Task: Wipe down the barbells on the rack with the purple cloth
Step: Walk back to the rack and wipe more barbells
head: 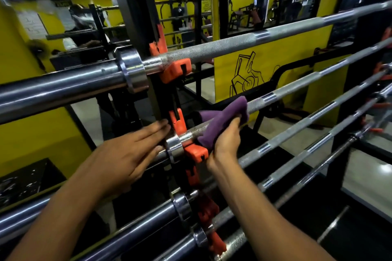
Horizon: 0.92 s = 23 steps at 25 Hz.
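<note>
Purple cloth [222, 122], soft folded fabric, is draped over the second steel barbell [297, 86] from the top, just right of the orange plastic rack hook [194, 151] that carries it. Right hand [226, 144] grips the cloth from below, fingers curled up & around cloth + bar shaft together; cloth bunches above the knuckles and runs up-right along the knurled section. Left hand [129, 154] is on the other side of the black rack upright [135, 17], fingers straight & together, fingertips touching the bar's sleeve beside its chrome collar [175, 149]; holds nothing. So the cloth sits right of the upright, w/ the hands flanking the hook: left on the sleeve side, right on the shaft side.

Top chrome barbell [222, 46] lies on a higher orange hook [176, 70], well above the hands, thick sleeve running out to the left. More barbells [318, 146] lie on lower hooks below the forearms, all slanting up to the right. Behind: yellow wall panel [254, 65] w/ black line drawing, mirrors, gym machines, blurred.
</note>
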Tool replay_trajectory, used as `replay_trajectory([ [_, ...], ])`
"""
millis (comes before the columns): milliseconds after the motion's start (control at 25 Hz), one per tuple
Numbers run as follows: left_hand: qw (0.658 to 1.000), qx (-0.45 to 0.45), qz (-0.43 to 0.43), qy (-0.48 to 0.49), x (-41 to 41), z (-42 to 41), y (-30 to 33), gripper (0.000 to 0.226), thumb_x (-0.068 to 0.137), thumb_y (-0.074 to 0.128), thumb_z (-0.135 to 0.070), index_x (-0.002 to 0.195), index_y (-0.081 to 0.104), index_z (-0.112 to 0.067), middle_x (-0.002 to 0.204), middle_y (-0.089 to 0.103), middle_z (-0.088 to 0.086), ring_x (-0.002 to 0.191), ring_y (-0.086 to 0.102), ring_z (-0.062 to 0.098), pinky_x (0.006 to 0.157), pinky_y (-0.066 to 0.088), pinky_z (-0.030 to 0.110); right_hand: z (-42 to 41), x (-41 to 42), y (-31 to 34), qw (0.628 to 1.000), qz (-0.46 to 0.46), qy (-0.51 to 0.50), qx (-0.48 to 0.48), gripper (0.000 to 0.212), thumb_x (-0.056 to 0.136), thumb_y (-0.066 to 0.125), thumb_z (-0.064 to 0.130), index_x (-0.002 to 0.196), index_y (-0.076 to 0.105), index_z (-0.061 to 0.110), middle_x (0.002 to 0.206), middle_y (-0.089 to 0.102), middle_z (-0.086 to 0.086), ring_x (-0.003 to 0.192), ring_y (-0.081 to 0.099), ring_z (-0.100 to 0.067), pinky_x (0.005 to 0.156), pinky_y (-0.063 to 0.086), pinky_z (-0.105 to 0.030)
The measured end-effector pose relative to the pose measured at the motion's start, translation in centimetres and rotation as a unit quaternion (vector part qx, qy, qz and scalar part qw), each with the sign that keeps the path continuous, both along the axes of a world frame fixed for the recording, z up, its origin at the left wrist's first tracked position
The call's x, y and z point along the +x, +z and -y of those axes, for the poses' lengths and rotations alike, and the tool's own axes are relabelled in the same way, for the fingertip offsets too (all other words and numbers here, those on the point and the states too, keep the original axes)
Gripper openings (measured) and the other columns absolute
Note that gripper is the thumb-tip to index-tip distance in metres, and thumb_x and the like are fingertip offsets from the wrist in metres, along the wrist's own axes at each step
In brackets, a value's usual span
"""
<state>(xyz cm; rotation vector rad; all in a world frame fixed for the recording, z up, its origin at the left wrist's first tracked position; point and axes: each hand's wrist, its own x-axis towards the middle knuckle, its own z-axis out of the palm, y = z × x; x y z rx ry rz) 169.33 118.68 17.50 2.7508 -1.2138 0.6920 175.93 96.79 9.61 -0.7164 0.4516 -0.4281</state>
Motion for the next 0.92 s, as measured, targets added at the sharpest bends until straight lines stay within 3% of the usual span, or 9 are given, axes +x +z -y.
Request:
replay_trajectory([
  [80,1.000,-0.002,0.012,0.016,-0.7,-1.1,-0.4,0.056,0.101,0.025,-0.051,0.153,0.035,-0.033,0.157,0.033,-0.015,0.126,0.055,0.009,0.075,0.060,0.029,3.2,1.6,1.2,0.997,-0.007,-0.078,-0.005,0.090,0.081,0.041,0.081,0.130,0.058,0.008,0.112,0.073,-0.014,0.099,0.072,-0.030,0.094,0.057,-0.047],
  [200,1.000,0.003,0.015,0.015,-1.3,-2.0,-0.6,0.058,0.100,0.030,-0.052,0.153,0.035,-0.029,0.157,0.037,-0.012,0.128,0.054,0.009,0.073,0.062,0.032,3.1,1.6,1.7,0.992,-0.033,-0.121,-0.010,0.057,0.102,0.037,0.059,0.128,0.054,0.011,0.120,0.066,-0.011,0.107,0.066,-0.028,0.091,0.051,-0.036],
  [360,0.999,-0.038,0.008,-0.002,-1.6,-1.9,-0.2,0.056,0.099,0.040,-0.052,0.149,0.044,-0.026,0.153,0.043,-0.012,0.123,0.058,0.010,0.072,0.062,0.037,-1.1,-0.1,-0.5,1.000,-0.008,0.008,0.020,0.071,0.093,0.045,0.068,0.139,0.048,0.014,0.126,0.065,-0.018,0.100,0.067,-0.030,0.079,0.060,-0.037],
  [480,0.999,-0.045,0.021,-0.009,-1.9,-2.3,-0.2,0.052,0.099,0.043,-0.046,0.146,0.048,-0.025,0.150,0.047,-0.011,0.124,0.057,0.009,0.076,0.061,0.036,-0.7,0.1,0.2,1.000,-0.006,0.006,0.004,0.081,0.084,0.046,0.076,0.139,0.044,0.017,0.129,0.064,-0.020,0.104,0.067,-0.035,0.093,0.057,-0.051],
  [600,0.998,-0.054,0.012,-0.006,-2.0,-2.2,-0.5,0.049,0.100,0.043,-0.044,0.145,0.051,-0.026,0.149,0.049,-0.012,0.124,0.058,0.008,0.076,0.061,0.036,-0.5,-0.8,0.2,0.999,-0.010,-0.001,-0.030,0.065,0.100,0.041,0.062,0.144,0.041,0.014,0.127,0.064,-0.016,0.109,0.068,-0.033,0.090,0.059,-0.045],
  [720,0.998,-0.064,0.001,-0.010,-1.9,-2.2,-0.6,0.047,0.101,0.042,-0.046,0.143,0.053,-0.028,0.146,0.051,-0.015,0.123,0.057,0.003,0.081,0.060,0.033,0.6,-3.3,-0.4,0.988,-0.020,0.015,-0.155,0.059,0.095,0.050,0.061,0.132,0.056,0.016,0.113,0.071,-0.009,0.095,0.073,-0.019,0.090,0.060,-0.043],
  [840,0.997,-0.070,-0.015,-0.010,-2.2,-2.6,-0.3,0.046,0.100,0.040,-0.048,0.141,0.054,-0.032,0.144,0.052,-0.019,0.123,0.055,-0.001,0.085,0.058,0.031,2.5,-6.8,-1.0,0.946,-0.008,-0.005,-0.324,0.055,0.077,0.063,0.072,0.108,0.070,0.027,0.100,0.075,-0.002,0.096,0.072,-0.025,0.092,0.056,-0.053],
  [920,0.998,-0.052,-0.026,-0.001,-2.8,-3.5,0.0,0.046,0.099,0.039,-0.050,0.139,0.055,-0.034,0.142,0.054,-0.019,0.123,0.056,-0.001,0.088,0.058,0.032,2.9,-9.5,0.0,0.898,0.058,-0.023,-0.435,0.035,0.087,0.067,0.061,0.100,0.069,0.028,0.090,0.073,0.005,0.085,0.069,-0.014,0.082,0.057,-0.041],
])
